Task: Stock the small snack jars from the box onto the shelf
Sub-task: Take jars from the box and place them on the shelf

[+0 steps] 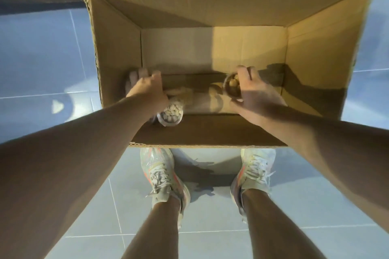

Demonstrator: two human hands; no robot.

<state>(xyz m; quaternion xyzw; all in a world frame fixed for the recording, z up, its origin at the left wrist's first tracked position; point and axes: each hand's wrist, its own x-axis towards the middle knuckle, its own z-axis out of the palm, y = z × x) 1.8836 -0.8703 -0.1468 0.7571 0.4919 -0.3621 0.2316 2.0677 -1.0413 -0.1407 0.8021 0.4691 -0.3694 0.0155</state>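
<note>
Looked straight down into the cardboard box (221,6), open on the tiled floor (42,48) just ahead of my shoes (160,174). Both arms reached over the near wall into it.

Left hand (147,88): grip was closed around a clear snack jar (170,114) full of pale nuts, at the box's near-left corner. The jar lay tilted, its round end facing up toward me, the rest tucked under my palm. Fingers curled over the top of it, close to the left wall. A second rounded shape showed past my fingertips, too blurred to say what it was.

Right hand (252,92): grip was closed around a second jar (232,86) with darker, yellowish snacks. Fingers wrapped over the far side, thumb on the near side, open round end turned to the left. That jar sat toward the near-right part of the box; couldn't tell whether it touched the bottom.

Between the two hands, against the near wall, was something clear and shiny with brownish pieces, smeared by blur. The far half of the box bottom was lit in a bright patch; the near half lay in my shadow.
</note>
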